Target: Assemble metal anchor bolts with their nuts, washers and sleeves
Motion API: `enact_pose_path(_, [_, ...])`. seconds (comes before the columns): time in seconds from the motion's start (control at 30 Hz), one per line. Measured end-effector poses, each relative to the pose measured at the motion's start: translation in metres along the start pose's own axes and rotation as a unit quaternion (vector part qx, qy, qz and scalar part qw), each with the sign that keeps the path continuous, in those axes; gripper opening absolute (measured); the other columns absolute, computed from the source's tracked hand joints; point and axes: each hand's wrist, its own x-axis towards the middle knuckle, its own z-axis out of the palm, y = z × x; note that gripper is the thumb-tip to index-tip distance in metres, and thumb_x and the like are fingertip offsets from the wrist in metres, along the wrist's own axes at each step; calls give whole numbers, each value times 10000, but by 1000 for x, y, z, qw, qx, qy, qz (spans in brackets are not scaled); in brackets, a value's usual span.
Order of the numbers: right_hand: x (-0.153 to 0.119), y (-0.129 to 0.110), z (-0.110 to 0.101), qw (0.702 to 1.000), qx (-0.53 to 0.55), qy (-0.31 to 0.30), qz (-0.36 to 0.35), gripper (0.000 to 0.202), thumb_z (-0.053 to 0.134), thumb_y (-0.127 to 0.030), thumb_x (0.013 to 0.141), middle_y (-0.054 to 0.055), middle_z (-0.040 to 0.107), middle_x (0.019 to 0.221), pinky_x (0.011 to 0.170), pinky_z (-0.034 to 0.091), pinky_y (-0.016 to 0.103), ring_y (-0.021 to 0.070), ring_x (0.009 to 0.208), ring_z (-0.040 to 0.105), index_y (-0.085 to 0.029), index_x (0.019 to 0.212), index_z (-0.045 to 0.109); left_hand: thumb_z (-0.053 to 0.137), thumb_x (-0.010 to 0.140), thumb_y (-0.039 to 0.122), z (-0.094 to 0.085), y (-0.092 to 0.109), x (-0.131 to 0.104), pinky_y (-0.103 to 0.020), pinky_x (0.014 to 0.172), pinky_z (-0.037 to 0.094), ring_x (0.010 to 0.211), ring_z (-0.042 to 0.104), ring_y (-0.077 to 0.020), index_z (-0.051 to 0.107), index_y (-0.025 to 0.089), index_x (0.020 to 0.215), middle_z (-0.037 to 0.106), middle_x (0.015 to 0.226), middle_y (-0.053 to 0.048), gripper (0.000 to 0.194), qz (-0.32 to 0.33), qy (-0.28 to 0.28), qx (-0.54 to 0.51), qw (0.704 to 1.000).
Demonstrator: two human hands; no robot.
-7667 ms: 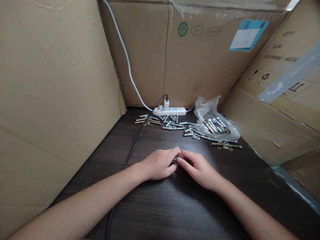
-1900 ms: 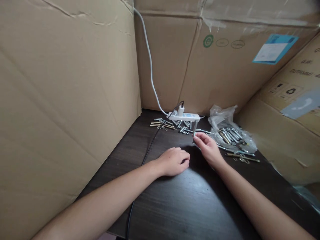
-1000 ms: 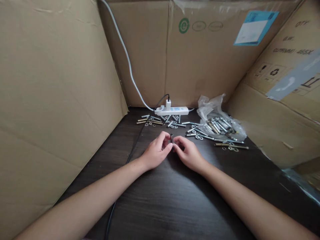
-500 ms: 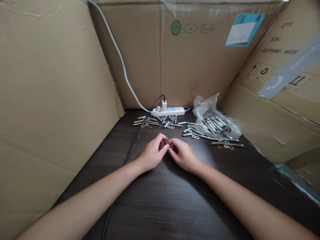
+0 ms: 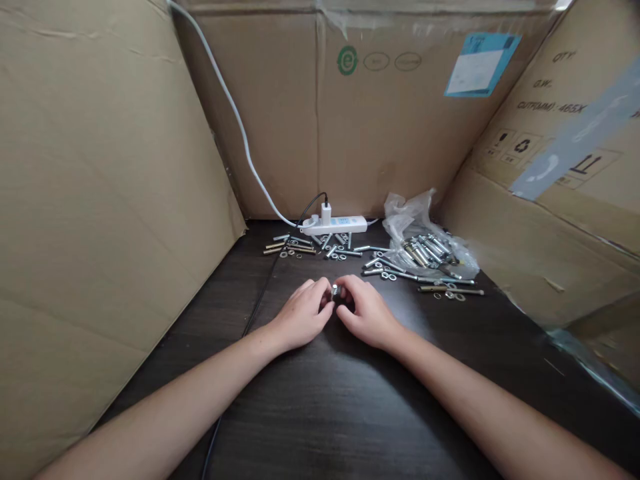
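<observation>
My left hand (image 5: 305, 312) is closed, its thumb and fingers pinching a small shiny metal piece (image 5: 335, 290), perhaps a nut or bolt end. Just to the right of it, my right hand (image 5: 367, 312) has its thumb and index finger apart, with a fingertip at the piece's right side. Whether the right fingers grip it cannot be made out. Beyond the hands lie loose bolts, nuts and washers (image 5: 331, 252). More bolts (image 5: 427, 250) rest in a clear plastic bag (image 5: 407, 213) at the back right.
A white power strip (image 5: 345, 225) with a plugged-in adapter (image 5: 326, 213) sits at the back of the dark table (image 5: 320, 413). A black cable (image 5: 257, 303) runs along the left forearm's side. Cardboard walls (image 5: 270, 100) enclose three sides. Brass-coloured and silver bolts (image 5: 445, 289) lie at the right.
The right thumb has moved away from the left thumb and the hands sit slightly lower. The metal piece now shows a brighter face. The camera view has shifted slightly.
</observation>
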Motion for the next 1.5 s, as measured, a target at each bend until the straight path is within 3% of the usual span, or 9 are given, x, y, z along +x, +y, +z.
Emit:
enact_pose_path(0.1, [0,-2,-2,999,37,3,-7,175,506,-160,797,11,557,855,697,377,277,153,765,512,-201,966,525,469,836,207,1,-1,0,-280,689,402,790,495,-165,441,201,800,503,810,-3,46,-8,-7,14,1000])
enact_pose_path(0.23, [1,-2,1,1000,18,1,-17,57,514,-256,854,3,546,793,662,376,264,143,701,498,-202,871,515,487,804,174,1,-3,-1,-278,677,402,782,503,-165,470,195,821,506,824,-10,32,-11,-11,39,999])
enact_pose_path(0.4, [1,-1,6,997,-63,-26,-36,48,495,-231,863,30,580,832,699,382,274,160,747,520,-195,832,504,476,830,208,-21,-3,4,-273,713,419,815,536,-162,528,210,876,568,825,-3,69,11,-71,27,997])
enact_pose_path(0.5, [1,-2,6,992,-108,-41,-39,73,475,-239,881,53,595,870,739,389,292,181,800,534,-189,846,514,423,865,218,-34,-2,22,-271,675,425,763,544,-152,533,210,965,602,854,-6,149,-3,-40,29,999])
enact_pose_path(0.57, [1,-3,6,989,-132,-47,-40,96,462,-253,893,62,602,884,754,390,301,192,823,539,-185,858,520,404,861,181,-35,-1,42,-283,718,434,830,544,-162,548,197,926,606,916,-21,159,39,-26,73,996])
enact_pose_path(0.7, [1,-4,5,986,-153,-45,-38,130,444,-273,911,62,607,889,759,389,301,191,828,546,-183,866,525,425,815,107,-20,-4,83,-338,842,424,964,491,-207,572,171,928,575,1010,-62,197,112,19,223,968])
enact_pose_path(0.83, [2,-4,5,986,-156,-46,-38,139,443,-285,915,53,609,882,746,386,298,188,825,548,-185,866,527,436,827,120,-7,-13,103,-363,859,417,1004,467,-228,583,165,1011,559,1073,-82,240,141,16,309,940])
enact_pose_path(1.23, [3,-4,2,985,-161,-49,-43,141,455,-295,916,56,618,878,743,384,294,188,821,546,-182,878,530,437,822,88,3,-23,103,-382,819,389,976,483,-246,577,156,1030,573,1008,-99,260,165,-8,359,919])
enact_pose_path(1.5, [3,-4,2,988,-139,-52,-43,120,462,-279,911,65,624,937,766,389,306,192,856,554,-181,923,530,435,780,63,0,-24,90,-297,796,430,884,502,-180,573,167,877,581,910,-45,198,144,-32,202,968])
